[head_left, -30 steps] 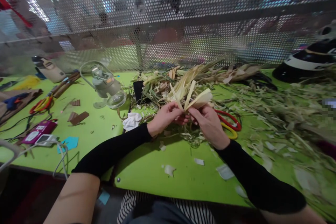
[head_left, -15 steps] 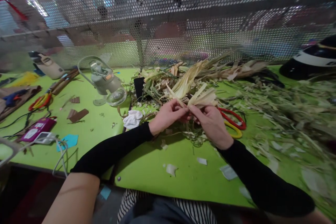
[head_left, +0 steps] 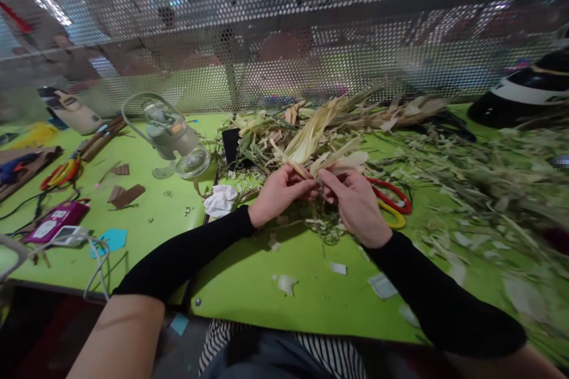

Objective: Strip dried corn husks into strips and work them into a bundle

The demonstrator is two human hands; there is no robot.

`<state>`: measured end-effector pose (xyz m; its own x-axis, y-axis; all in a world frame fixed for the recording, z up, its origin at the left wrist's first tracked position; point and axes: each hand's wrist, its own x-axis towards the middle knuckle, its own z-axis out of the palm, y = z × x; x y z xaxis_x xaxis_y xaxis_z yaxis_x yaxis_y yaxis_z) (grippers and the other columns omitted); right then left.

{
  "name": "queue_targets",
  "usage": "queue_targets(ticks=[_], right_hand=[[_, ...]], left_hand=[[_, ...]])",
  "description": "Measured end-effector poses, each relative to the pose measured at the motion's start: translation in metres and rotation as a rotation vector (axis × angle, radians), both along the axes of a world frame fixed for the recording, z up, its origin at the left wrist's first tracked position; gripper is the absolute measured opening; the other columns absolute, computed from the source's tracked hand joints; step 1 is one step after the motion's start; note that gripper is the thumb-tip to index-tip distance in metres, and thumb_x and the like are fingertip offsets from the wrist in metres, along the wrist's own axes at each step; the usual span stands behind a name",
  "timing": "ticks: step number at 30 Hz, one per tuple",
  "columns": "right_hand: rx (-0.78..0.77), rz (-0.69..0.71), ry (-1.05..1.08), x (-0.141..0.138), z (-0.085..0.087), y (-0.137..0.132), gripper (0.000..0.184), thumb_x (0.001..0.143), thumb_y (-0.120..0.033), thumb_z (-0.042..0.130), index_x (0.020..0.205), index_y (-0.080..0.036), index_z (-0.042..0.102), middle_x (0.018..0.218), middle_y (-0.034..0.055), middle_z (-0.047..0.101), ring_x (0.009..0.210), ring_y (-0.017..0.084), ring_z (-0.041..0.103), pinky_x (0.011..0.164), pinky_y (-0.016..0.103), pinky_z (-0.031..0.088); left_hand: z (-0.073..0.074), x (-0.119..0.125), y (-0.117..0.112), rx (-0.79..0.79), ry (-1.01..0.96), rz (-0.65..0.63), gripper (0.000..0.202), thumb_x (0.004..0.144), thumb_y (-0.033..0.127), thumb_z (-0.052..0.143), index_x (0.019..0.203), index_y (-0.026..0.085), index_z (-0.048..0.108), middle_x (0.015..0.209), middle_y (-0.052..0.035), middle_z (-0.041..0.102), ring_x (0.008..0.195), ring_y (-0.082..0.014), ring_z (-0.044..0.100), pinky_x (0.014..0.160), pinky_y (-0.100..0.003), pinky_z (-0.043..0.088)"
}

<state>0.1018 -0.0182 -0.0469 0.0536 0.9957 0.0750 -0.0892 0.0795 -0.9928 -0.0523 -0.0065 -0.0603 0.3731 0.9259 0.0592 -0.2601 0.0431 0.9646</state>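
Pale corn husk strips fan out from between my fingers, above the green table. My left hand is closed in a pinch on the husk's near end. From the other side my right hand pinches the same husk, its thumb close to my left fingertips. Behind both hands lies a heap of dried husks, with a long yellowish bunch on top. Red-handled scissors and a yellow loop lie beside my right hand, partly covered by it.
Left of the heap stand a grey-green bottle and a crumpled white tissue. A purple box with cables sits farther left. Shredded husks cover the right side. A perforated metal screen rises behind the table.
The pale husk strips between my hands have shifted and lie flatter. My right fingers have turned slightly. The whole view has moved a little.
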Motion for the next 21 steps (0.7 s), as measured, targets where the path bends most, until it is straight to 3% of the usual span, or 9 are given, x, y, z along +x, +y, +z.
queue_targets(ticks=[4, 12, 16, 21], right_hand=[[0.008, 0.034, 0.030, 0.0016, -0.0001, -0.0005, 0.041, 0.066, -0.047, 0.090, 0.081, -0.020, 0.064, 0.062, -0.0050, 0.057, 0.052, 0.008, 0.044, 0.047, 0.023, 0.032], [0.036, 0.143, 0.050, 0.0079, 0.0010, -0.0039, 0.030, 0.071, -0.042, 0.085, 0.079, -0.021, 0.065, 0.066, -0.0040, 0.057, 0.057, 0.009, 0.045, 0.052, 0.025, 0.035], [0.003, 0.126, 0.018, 0.0078, -0.0011, -0.0002, 0.025, 0.077, -0.043, 0.079, 0.084, -0.022, 0.068, 0.063, -0.0035, 0.057, 0.056, 0.012, 0.049, 0.052, 0.026, 0.039], [-0.012, 0.042, -0.007, 0.0057, -0.0061, 0.0054, 0.028, 0.072, -0.043, 0.084, 0.088, -0.023, 0.070, 0.068, -0.0030, 0.061, 0.056, 0.011, 0.048, 0.048, 0.026, 0.036]], left_hand=[[0.0042, -0.0010, -0.0003, -0.089, -0.113, -0.033, 0.043, 0.075, 0.035, 0.089, 0.093, 0.016, 0.056, 0.076, 0.0021, 0.071, 0.069, -0.0105, 0.071, 0.071, -0.024, 0.058], [0.0074, -0.0024, -0.0014, -0.208, -0.217, -0.004, 0.028, 0.078, 0.020, 0.085, 0.095, 0.012, 0.064, 0.080, -0.0011, 0.075, 0.072, -0.0102, 0.073, 0.073, -0.023, 0.059], [0.0078, -0.0014, -0.0007, -0.242, -0.236, 0.038, 0.024, 0.078, 0.019, 0.084, 0.093, 0.012, 0.067, 0.078, -0.0007, 0.075, 0.071, -0.0090, 0.072, 0.076, -0.023, 0.059], [0.0086, -0.0020, -0.0009, -0.253, -0.227, 0.053, 0.032, 0.073, 0.030, 0.090, 0.090, 0.012, 0.069, 0.083, -0.0024, 0.076, 0.073, -0.0114, 0.073, 0.077, -0.027, 0.060]])
